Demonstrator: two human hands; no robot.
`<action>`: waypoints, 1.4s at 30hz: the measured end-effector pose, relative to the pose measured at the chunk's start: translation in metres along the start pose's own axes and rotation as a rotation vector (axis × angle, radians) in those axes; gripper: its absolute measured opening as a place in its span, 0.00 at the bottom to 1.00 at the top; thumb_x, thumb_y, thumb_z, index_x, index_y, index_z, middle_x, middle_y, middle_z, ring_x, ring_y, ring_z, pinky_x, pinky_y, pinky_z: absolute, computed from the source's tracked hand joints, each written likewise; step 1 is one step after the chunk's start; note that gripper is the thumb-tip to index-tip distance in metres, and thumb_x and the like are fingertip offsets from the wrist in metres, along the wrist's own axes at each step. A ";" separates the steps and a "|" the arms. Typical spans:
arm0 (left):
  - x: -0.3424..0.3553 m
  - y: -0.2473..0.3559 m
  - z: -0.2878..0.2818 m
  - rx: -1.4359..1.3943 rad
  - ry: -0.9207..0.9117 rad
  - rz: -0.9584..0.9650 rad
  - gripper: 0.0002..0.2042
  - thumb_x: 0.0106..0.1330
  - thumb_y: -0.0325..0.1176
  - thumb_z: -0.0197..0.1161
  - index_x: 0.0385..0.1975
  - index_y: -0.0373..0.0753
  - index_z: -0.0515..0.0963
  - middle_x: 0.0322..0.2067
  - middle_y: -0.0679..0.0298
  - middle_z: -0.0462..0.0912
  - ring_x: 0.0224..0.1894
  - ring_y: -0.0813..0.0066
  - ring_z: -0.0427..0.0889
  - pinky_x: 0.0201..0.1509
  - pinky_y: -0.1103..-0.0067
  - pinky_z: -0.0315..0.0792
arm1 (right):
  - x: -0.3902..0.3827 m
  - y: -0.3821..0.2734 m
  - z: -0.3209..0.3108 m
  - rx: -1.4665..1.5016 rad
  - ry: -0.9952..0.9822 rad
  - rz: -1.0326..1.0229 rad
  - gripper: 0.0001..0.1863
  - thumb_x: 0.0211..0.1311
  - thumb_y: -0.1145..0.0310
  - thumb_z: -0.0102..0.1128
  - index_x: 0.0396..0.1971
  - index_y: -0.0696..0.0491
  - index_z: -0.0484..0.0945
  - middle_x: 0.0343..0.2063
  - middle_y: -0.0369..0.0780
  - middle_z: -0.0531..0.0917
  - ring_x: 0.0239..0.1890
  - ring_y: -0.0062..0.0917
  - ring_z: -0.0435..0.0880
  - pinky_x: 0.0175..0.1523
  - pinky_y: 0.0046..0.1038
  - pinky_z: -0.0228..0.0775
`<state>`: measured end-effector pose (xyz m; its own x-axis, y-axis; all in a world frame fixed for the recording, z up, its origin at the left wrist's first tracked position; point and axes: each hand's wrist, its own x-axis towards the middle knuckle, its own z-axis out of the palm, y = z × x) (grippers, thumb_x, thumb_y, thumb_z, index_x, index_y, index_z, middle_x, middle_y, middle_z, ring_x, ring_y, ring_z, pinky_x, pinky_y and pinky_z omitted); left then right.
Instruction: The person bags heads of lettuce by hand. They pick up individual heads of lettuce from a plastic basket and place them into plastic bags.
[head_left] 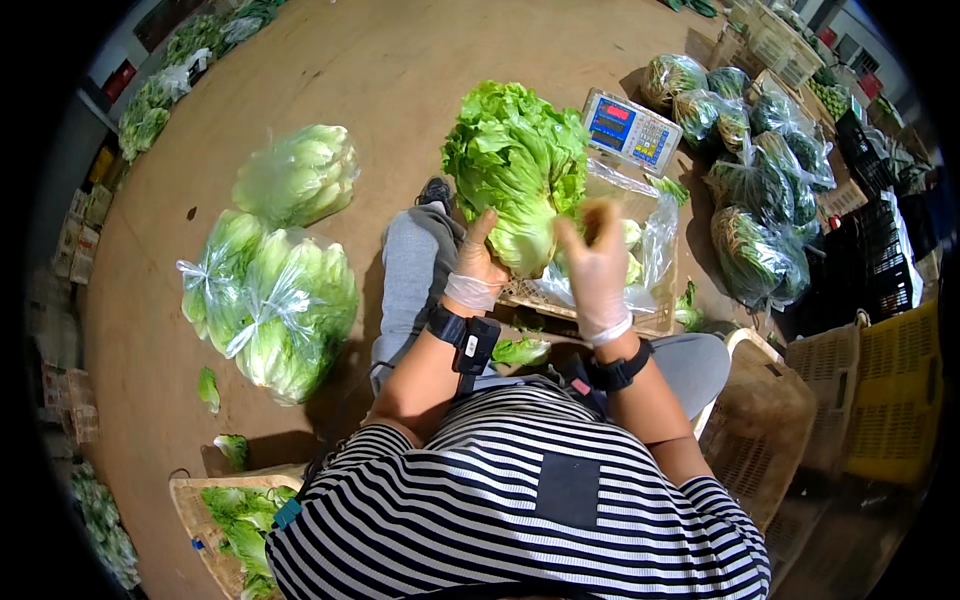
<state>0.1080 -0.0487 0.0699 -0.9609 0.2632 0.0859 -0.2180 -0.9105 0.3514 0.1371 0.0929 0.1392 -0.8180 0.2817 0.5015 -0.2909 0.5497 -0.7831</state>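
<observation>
My left hand (478, 262), in a translucent glove, grips a large leafy green lettuce (505, 160) from below and holds it upright. My right hand (592, 255), also gloved, is raised just right of the lettuce's pale base, its fingers blurred by motion; whether it touches the lettuce I cannot tell. Behind both hands a plastic-lined crate (650, 315) holds pale green vegetables (630, 238). A weighing scale (630, 133) with a keypad stands beyond the crate. A loose leaf (522, 352) lies below my hands.
Bagged lettuces (290, 330) lie on the floor to my left. Several bags of greens (758, 250) are at the right beside black crates (875, 270). A beige basket (760, 420) and yellow crate (890, 390) stand near my right side. A crate (190, 510) with leaves is at lower left.
</observation>
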 end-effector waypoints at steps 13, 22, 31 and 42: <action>0.005 0.015 0.026 -0.041 0.123 0.326 0.36 0.56 0.59 0.57 0.60 0.43 0.60 0.57 0.61 0.68 0.56 0.62 0.69 0.58 0.63 0.67 | -0.024 0.003 0.008 1.040 0.095 0.499 0.07 0.62 0.65 0.56 0.37 0.49 0.71 0.31 0.33 0.74 0.33 0.17 0.71 0.39 0.17 0.63; -0.014 0.037 -0.011 0.571 0.053 0.595 0.34 0.57 0.54 0.58 0.60 0.43 0.60 0.56 0.60 0.69 0.55 0.62 0.71 0.59 0.63 0.67 | -0.034 -0.107 0.004 0.779 -0.876 0.139 0.11 0.55 0.70 0.60 0.36 0.56 0.72 0.33 0.37 0.78 0.35 0.24 0.77 0.43 0.25 0.70; -0.041 0.035 0.029 0.165 0.049 0.420 0.34 0.61 0.58 0.52 0.60 0.40 0.58 0.55 0.57 0.68 0.55 0.62 0.69 0.59 0.66 0.66 | -0.021 -0.072 0.025 0.119 -0.361 -0.319 0.11 0.46 0.67 0.65 0.28 0.53 0.74 0.25 0.40 0.75 0.26 0.31 0.77 0.32 0.28 0.69; -0.033 0.016 0.070 -0.004 0.188 0.497 0.36 0.60 0.64 0.47 0.59 0.40 0.60 0.55 0.62 0.68 0.55 0.65 0.68 0.60 0.70 0.63 | -0.012 -0.045 0.040 0.128 0.032 -0.782 0.15 0.37 0.72 0.68 0.28 0.51 0.73 0.22 0.38 0.75 0.21 0.29 0.75 0.25 0.27 0.67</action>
<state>0.1479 -0.0496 0.1381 -0.9625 -0.2615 0.0720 0.2708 -0.9123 0.3073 0.1398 0.0332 0.1539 -0.3387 -0.1249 0.9326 -0.8315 0.5036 -0.2345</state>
